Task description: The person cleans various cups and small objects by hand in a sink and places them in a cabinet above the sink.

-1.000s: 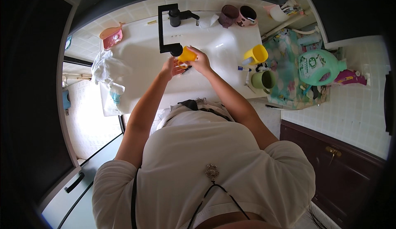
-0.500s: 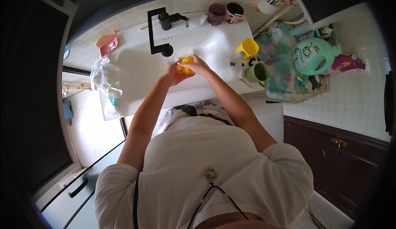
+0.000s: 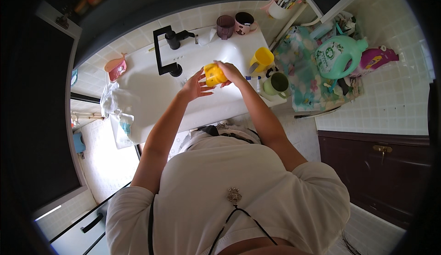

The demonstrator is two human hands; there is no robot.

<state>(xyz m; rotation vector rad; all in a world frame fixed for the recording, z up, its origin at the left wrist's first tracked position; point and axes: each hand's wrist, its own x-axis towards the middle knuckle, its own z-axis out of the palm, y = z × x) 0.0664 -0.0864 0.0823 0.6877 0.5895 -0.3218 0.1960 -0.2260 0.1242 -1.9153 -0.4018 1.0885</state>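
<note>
A: We see the yellow thing has moved right, away from the black tap, and the left hand has spread its fingers.
B: Who has it now?
A: The right hand grips it, up over the white sink. The left hand is loose just beside it; we can't tell if a fingertip touches.
B: Let's count!
A: We count four cups: one purple cup, one pink cup, one yellow cup, one green cup. One tap, one green jug and one pink scoop too.
B: Where do we find room?
A: Wide white room runs from the left hand to the white cloth on the sink's left edge. Right is tighter: the green cup sits near the right hand. The front edge passes under both arms.
B: And around us?
A: The sink looks smooth and shiny. A flowery cover lies right of it, then pale tiles and a brown cupboard.
</note>
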